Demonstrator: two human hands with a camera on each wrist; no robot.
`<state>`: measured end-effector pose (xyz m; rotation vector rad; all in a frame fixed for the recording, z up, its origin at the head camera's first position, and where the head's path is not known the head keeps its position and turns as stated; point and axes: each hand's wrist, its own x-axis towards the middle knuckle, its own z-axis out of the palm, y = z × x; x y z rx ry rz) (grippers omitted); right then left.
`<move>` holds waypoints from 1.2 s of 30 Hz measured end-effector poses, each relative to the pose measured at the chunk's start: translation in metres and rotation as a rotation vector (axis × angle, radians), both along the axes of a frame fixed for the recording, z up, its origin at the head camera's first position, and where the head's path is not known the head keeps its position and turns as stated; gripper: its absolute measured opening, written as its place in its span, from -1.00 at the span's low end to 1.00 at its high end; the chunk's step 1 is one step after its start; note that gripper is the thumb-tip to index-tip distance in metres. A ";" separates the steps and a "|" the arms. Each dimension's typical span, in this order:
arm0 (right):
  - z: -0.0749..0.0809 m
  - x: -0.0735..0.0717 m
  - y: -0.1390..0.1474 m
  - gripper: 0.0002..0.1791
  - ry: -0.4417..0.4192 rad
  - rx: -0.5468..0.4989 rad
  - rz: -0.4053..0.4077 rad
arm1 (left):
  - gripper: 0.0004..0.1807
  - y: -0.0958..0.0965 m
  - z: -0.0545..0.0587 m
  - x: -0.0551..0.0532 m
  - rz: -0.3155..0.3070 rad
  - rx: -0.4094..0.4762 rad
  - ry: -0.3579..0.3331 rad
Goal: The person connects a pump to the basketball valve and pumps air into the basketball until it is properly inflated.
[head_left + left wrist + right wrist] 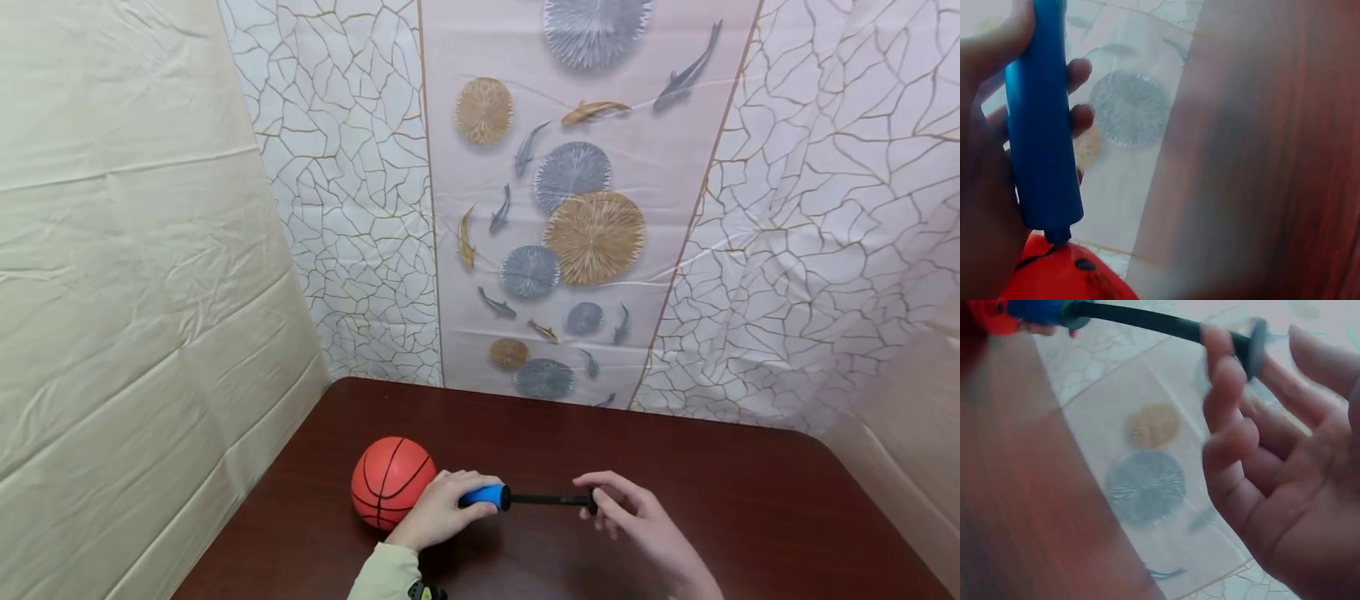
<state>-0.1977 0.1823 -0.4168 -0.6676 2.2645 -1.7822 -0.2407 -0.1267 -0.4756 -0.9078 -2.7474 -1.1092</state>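
A blue ball pump point(486, 497) lies level above the table, its black rod point(547, 500) drawn out to the right. My left hand point(438, 508) grips the blue barrel, thumb on one side and fingers round the other. At the rod's end, the fingers of my right hand point(641, 521) curl about the black handle point(1257, 350); in the right wrist view the thumb stands off from it. An orange-red basketball point(392, 479) with black lines sits left of the pump. In the left wrist view the barrel's narrow tip point(1057, 235) meets the ball; any needle is hidden.
Everything is over a dark reddish-brown table point(750, 492) with rounded far corners. Behind it hangs a patterned cloth point(525, 317) with fish and round motifs. A pale cream cloth point(150, 333) covers the left side.
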 end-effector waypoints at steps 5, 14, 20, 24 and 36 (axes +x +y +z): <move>-0.021 -0.011 -0.026 -0.61 -0.068 -0.028 -0.023 | -0.52 0.012 -0.008 0.000 -0.006 -0.089 0.030; -0.046 -0.018 -0.057 -0.61 -0.146 0.021 0.018 | -0.57 0.021 -0.012 0.000 -0.050 -0.130 0.016; -0.024 -0.013 -0.030 -0.56 -0.109 -0.001 0.063 | -0.60 0.009 -0.007 -0.002 -0.043 -0.084 -0.013; -0.006 -0.005 -0.004 -0.57 -0.035 -0.007 -0.051 | -0.55 0.008 -0.005 -0.002 -0.022 -0.072 -0.012; -0.025 -0.014 -0.025 -0.57 -0.174 -0.019 0.042 | -0.52 0.020 -0.008 0.003 -0.089 -0.127 0.007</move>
